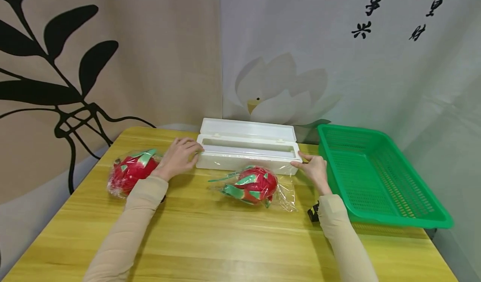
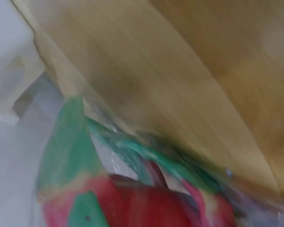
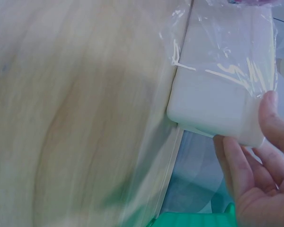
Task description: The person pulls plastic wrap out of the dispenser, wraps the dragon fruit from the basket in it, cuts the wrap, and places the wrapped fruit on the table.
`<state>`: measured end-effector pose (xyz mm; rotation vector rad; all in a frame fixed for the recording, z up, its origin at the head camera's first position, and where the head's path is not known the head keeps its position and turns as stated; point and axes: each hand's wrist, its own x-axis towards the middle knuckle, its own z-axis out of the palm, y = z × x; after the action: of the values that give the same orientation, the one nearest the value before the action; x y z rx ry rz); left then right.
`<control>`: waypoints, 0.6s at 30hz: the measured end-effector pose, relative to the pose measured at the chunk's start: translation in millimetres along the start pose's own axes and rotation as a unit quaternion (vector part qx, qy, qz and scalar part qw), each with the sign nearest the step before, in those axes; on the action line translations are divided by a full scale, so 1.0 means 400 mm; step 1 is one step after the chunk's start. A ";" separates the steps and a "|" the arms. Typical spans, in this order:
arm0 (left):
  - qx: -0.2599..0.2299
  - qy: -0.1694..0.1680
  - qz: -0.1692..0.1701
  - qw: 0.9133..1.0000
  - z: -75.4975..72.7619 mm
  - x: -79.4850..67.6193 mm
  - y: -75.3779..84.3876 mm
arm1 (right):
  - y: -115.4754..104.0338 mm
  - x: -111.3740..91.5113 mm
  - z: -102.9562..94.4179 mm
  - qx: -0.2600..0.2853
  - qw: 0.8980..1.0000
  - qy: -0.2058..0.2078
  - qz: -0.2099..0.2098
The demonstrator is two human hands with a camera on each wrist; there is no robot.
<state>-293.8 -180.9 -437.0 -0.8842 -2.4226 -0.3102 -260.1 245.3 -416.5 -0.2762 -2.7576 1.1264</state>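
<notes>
A long white cling film dispenser [image 1: 248, 163] lies at the table's back with its lid [image 1: 248, 129] tipped back and a pale roll [image 1: 248, 150] inside. My left hand [image 1: 178, 158] holds its left end, fingertips at the front corner. At the opposite end my right hand [image 1: 313, 169] grips the corner, thumb [image 3: 273, 113] on one side and bent fingers [image 3: 239, 163] against the end. In front of the dispenser sits a red dragon fruit [image 1: 259, 184] with green scales, in clear film [image 1: 287, 194]. Film overlaps the dispenser's front in the right wrist view.
Another film-wrapped dragon fruit [image 1: 133, 171] rests left of my left forearm. A green plastic basket [image 1: 394, 221] stands at the right, reaching over the table's edge. Behind the wooden table [image 1: 225, 240] hangs a printed curtain [image 1: 169, 64].
</notes>
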 end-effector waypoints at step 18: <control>-0.008 0.033 0.016 0.999 0.001 0.020 0.042 | -0.001 -0.011 0.008 -0.003 0.998 0.021 -0.060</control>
<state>-288.2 -164.0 -432.4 -0.9043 -2.3463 -0.3422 -256.5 241.8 -418.8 -0.1310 -2.7005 1.0698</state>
